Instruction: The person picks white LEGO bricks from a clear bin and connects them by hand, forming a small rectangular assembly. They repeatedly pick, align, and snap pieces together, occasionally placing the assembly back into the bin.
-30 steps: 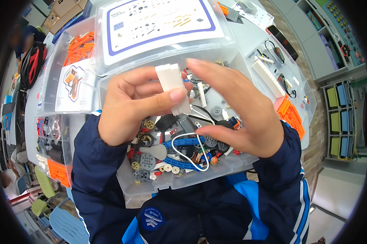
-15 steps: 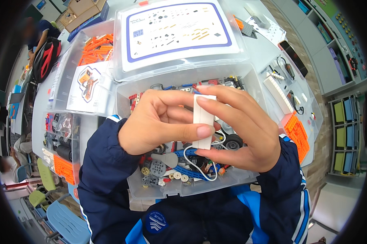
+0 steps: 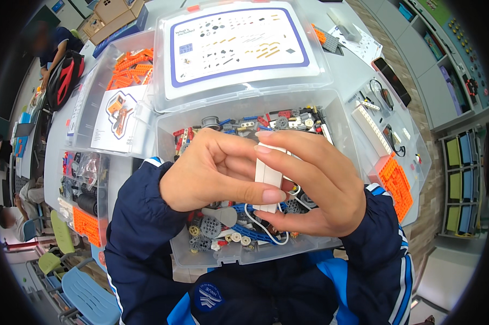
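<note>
A small white rectangular block with a white cord (image 3: 269, 174) is held between my two hands, above an open clear plastic box. My left hand (image 3: 212, 170) pinches its left side, with the thumb across the front face. The fingertips of my right hand (image 3: 320, 181) grip its top and bottom edges. The white cord (image 3: 260, 226) loops below the block over the parts. In the clear box (image 3: 342, 127) lie many building pieces, among them a grey gear piece (image 3: 210, 226), a blue curved beam (image 3: 258, 234) and small wheels. My hands hide the middle of the box.
Behind stands the box's lid (image 3: 239, 95) with a printed parts sheet. To the left are a box of orange bricks (image 3: 130, 67) and a sorting box of black parts (image 3: 86, 201). On the right lie a phone (image 3: 392, 81), a white beam (image 3: 372, 129) and an orange plate (image 3: 396, 184). Another person (image 3: 63, 46) is far left.
Both hands have lowered slightly with the white block, which now tilts a little. More of the parts at the back of the box show.
</note>
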